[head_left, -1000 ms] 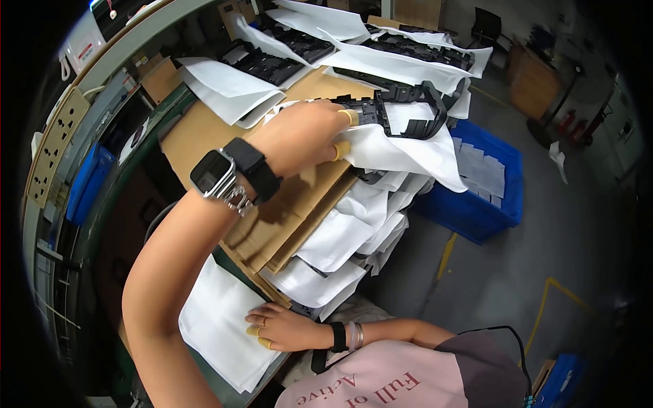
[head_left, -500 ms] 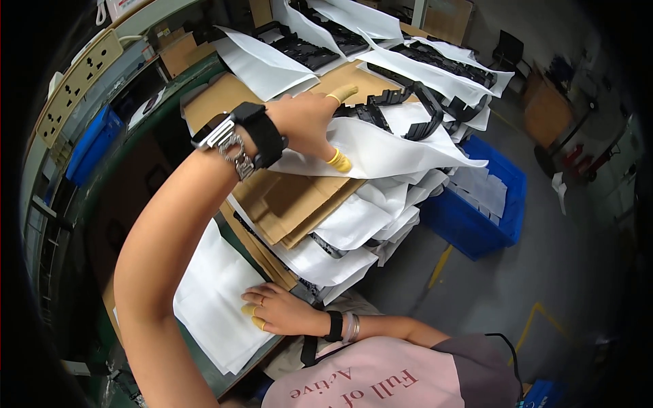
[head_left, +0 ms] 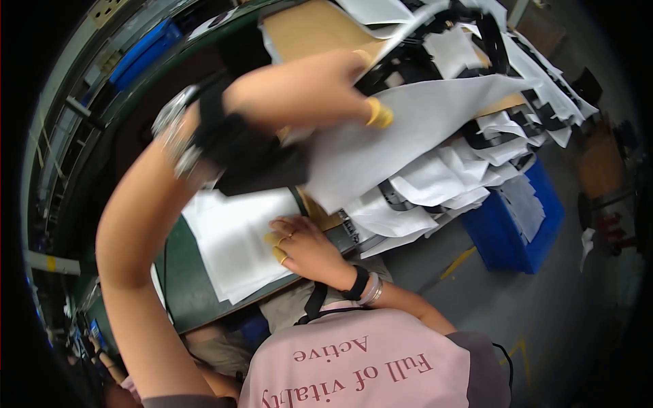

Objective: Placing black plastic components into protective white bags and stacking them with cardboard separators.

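My left hand (head_left: 326, 88), blurred by motion and wearing yellow finger covers, grips a white foam sheet (head_left: 408, 129) at its near left edge. A black plastic frame part (head_left: 493, 41) lies on that sheet, tilted with it above the stack. My right hand (head_left: 309, 251), also with yellow finger covers, rests on a pile of white sheets (head_left: 235, 234) at the near bench edge, its fingers stretched out. Below the gripped sheet, more white sheets (head_left: 428, 173) are layered with black parts. My left wrist and its black band cover part of the bench.
A blue bin (head_left: 507, 234) with white pieces stands on the floor to the right. Brown cardboard (head_left: 316, 30) lies at the back of the green bench (head_left: 183, 265). Another blue bin (head_left: 144, 51) sits far left. Another person's arm (head_left: 109, 364) shows at lower left.
My left hand has lifted the white foam sheet with its black frame part off the stack, exposing cardboard behind. The view has shifted; my right hand stays on the white sheets.
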A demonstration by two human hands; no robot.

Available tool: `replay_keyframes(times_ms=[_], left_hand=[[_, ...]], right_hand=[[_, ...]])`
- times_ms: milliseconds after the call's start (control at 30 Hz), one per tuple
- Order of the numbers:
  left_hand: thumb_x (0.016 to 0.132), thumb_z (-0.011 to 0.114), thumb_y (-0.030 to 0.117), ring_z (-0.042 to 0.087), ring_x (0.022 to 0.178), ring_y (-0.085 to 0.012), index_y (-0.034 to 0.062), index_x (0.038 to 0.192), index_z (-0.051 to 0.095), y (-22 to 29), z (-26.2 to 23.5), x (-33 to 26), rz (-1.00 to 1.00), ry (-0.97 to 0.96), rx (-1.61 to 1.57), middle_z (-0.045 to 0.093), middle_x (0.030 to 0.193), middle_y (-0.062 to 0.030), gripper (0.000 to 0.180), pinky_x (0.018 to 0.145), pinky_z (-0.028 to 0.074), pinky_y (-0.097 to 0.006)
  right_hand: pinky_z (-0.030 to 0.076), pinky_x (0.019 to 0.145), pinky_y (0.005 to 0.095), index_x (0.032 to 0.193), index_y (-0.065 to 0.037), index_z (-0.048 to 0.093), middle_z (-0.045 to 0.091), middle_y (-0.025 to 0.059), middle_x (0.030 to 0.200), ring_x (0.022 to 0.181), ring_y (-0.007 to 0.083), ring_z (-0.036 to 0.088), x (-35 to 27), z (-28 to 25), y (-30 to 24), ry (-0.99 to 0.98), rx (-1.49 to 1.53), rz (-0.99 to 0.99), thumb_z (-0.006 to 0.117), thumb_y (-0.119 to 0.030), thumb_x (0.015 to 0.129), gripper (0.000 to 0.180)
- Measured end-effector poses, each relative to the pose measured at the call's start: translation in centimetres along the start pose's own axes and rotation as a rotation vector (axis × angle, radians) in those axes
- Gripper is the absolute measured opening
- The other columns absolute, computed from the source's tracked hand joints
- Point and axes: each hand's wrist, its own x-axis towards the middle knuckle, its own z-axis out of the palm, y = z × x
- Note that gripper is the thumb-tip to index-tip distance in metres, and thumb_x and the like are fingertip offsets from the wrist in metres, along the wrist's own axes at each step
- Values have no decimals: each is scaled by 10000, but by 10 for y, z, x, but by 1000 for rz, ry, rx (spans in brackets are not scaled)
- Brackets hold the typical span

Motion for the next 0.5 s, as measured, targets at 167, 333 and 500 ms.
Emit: replay_keyframes(times_ms=[167, 333, 500], left_hand=[[841, 674, 137, 523, 1001, -126, -24, 1234, 454, -54, 46, -138, -133, 401, -820, 568, 1115, -70, 478, 878, 439, -277], [855, 665, 174, 529, 992, -142, -64, 1229, 428, -140, 111, -178, -462, 551, -775, 556, 1138, -108, 503, 861, 445, -271], [852, 621, 258, 253, 1316, -432, -52, 1409, 150, -139, 121, -177, -251, 711, -50, 226, 1399, -307, 792, 1101, 224, -410]], right_hand=[[346, 995, 438, 1012, -16, 616, 564, 177, 1161, 1162, 316, 471, 1, 3, 4, -62, 223, 41, 595, -142, 771, 272], [352, 996, 417, 1096, -9, 581, 552, 180, 1174, 1145, 315, 485, 8, -10, -6, -54, 166, -1, 578, -165, 822, 315], [380, 958, 416, 1274, -37, 478, 574, 152, 1167, 1102, 332, 516, 8, -19, -9, -105, 214, 144, 572, -253, 863, 473]])
